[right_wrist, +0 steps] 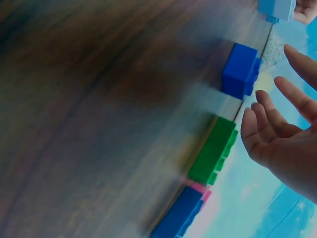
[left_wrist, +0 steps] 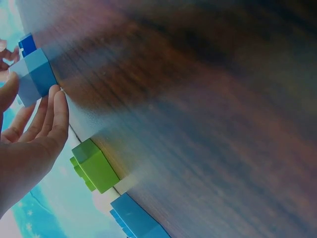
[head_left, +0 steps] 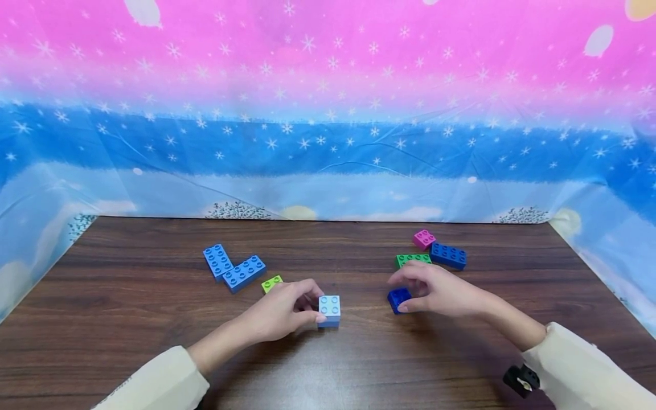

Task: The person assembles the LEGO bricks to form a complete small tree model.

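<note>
My left hand (head_left: pixel 282 310) pinches a square light blue brick (head_left: pixel 329 307) between thumb and fingers at the front middle of the table. Whether it is a single brick or a short stack I cannot tell. My right hand (head_left: pixel 443 289) hovers with loosely bent, parted fingers around a small dark blue brick (head_left: pixel 398 299). In the right wrist view, a gap shows between those fingers (right_wrist: pixel 267 116) and the dark blue brick (right_wrist: pixel 240 70). Just beyond the right hand lies a green brick (head_left: pixel 413 259), partly covered by it. A lime green brick (head_left: pixel 271 283) sits behind the left hand.
Two long blue bricks (head_left: pixel 217 261) (head_left: pixel 244 274) touch at an angle on the left. On the far right, a pink brick (head_left: pixel 424 239) stands beside a long dark blue brick (head_left: pixel 448 255). A patterned cloth (head_left: pixel 328 148) encloses the brown wooden table (head_left: pixel 328 376) at the back and sides.
</note>
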A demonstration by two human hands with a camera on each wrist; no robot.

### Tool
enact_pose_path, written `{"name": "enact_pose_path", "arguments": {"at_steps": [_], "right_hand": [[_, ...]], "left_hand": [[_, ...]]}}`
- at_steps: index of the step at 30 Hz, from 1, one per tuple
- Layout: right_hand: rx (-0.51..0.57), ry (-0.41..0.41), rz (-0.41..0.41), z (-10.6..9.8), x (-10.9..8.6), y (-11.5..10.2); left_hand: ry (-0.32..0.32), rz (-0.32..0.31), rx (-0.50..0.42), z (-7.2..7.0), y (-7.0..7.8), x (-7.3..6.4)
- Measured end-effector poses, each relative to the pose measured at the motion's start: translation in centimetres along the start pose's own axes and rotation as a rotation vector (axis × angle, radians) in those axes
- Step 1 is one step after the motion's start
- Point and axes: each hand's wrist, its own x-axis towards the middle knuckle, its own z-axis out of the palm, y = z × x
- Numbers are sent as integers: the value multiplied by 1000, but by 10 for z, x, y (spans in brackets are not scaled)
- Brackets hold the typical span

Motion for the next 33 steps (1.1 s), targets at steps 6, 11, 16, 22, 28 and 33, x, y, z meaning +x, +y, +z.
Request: {"name": "enact_pose_path", "arguments": {"at_steps": [6,11,16,22,28,33], "right_hand": [[-7,14,-22,2,-3,8],[14,4,13,4,-5,12],[25,-14,45,5,-5,17],[22,-17,62,6,-5,20],[23,-15,54,7,-5,21],[23,-14,49,7,-5,21]], "left_hand": [[4,10,3,0,0,0],[4,16,-2,0,-1,-1],[-2,11,-5,0,-1,-1],[-2,11,-7,-1,0,-1],[0,14,-1,0,-2,0],[-1,14,-3,0,-1,-1]]}}
